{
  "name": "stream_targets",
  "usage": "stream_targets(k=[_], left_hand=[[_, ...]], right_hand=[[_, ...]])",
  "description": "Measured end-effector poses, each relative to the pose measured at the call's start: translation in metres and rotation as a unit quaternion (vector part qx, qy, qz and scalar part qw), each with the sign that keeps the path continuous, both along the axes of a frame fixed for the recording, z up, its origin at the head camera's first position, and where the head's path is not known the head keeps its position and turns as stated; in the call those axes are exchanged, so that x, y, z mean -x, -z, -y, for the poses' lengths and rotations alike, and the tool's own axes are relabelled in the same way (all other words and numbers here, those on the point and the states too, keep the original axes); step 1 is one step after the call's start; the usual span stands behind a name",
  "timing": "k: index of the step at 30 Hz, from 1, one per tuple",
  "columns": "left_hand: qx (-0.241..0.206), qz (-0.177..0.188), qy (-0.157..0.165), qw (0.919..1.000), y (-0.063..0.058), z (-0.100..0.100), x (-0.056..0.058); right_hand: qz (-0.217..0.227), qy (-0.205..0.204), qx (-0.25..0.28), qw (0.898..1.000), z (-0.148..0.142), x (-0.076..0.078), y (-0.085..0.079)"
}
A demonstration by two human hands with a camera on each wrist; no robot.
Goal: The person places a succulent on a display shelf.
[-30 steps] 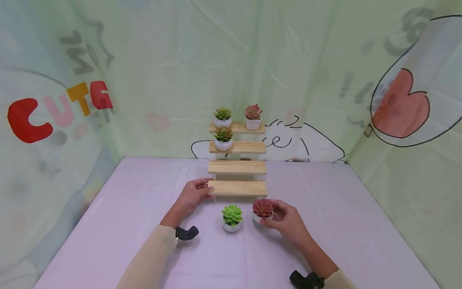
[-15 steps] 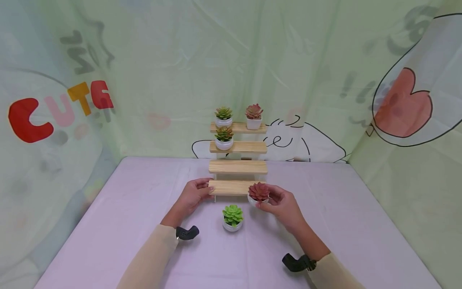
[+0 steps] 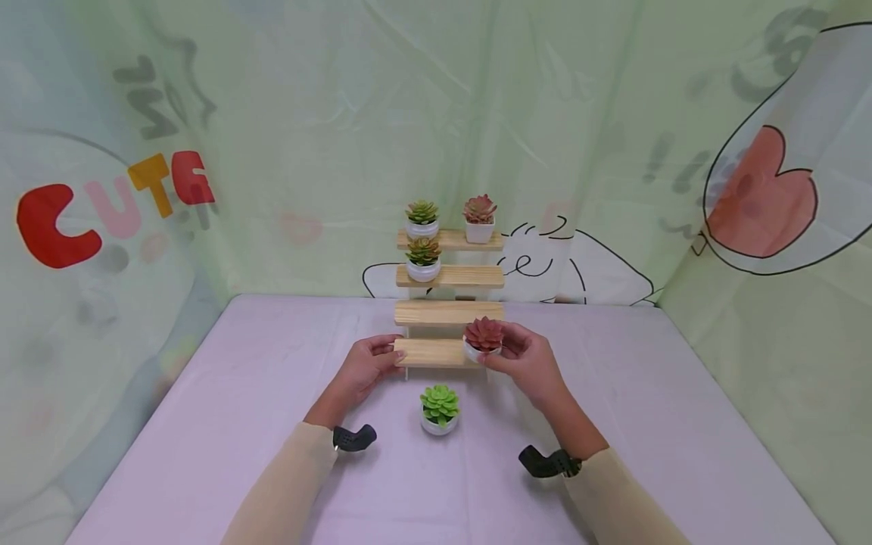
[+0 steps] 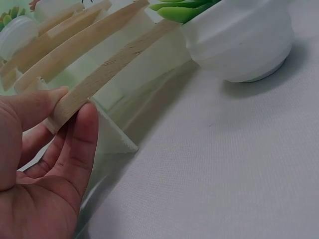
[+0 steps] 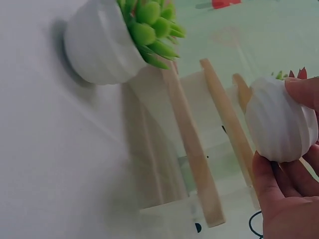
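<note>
My right hand (image 3: 533,365) grips a red succulent (image 3: 484,335) by its white pot (image 5: 278,122), over the right end of the lowest board of a wooden tiered stand (image 3: 429,353). In the right wrist view that pot is apart from the boards. With thumb and fingers my left hand (image 3: 361,371) pinches the left end of the lowest board (image 4: 107,74). A bright green succulent (image 3: 440,407) in a white pot stands on the table in front of the stand.
Upper boards bear a green succulent (image 3: 422,218) and a pinkish one (image 3: 480,218) on top, and a green-brown one (image 3: 423,259) one board below. A printed curtain (image 3: 313,151) hangs behind the pale table (image 3: 272,325).
My right hand has lifted the red succulent off the table and carried it forward and slightly left, above the lowest board. The left hand keeps its hold on the stand.
</note>
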State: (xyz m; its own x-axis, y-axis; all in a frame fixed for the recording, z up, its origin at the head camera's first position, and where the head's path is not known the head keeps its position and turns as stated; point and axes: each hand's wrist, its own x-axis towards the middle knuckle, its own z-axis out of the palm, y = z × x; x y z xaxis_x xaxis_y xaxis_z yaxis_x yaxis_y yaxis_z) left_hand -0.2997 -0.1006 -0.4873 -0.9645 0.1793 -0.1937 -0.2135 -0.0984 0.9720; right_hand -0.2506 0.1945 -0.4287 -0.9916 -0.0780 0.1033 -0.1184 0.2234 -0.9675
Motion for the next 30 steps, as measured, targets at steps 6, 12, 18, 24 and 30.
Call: stream_targets(k=[6, 12, 18, 24, 30], left_hand=[[0.004, 0.000, 0.003, 1.0000, -0.002, 0.000, 0.000], [0.001, 0.001, 0.001, 1.0000, -0.001, 0.000, 0.000], [0.001, 0.001, 0.003, 1.0000, 0.002, 0.000, 0.000], [-0.002, -0.003, 0.006, 1.0000, 0.004, 0.000, 0.001], [-0.002, -0.004, 0.004, 1.0000, 0.003, 0.000, 0.001]], right_hand=[[-0.010, 0.016, 0.000, 1.000, -0.001, 0.017, -0.012], [-0.015, 0.020, 0.008, 1.000, 0.000, 0.033, -0.024], [-0.016, 0.021, 0.009, 1.000, 0.002, 0.045, -0.036], [-0.032, 0.028, -0.006, 0.999, 0.004, 0.061, -0.049], [-0.034, 0.037, -0.039, 0.998, 0.004, 0.079, -0.058]])
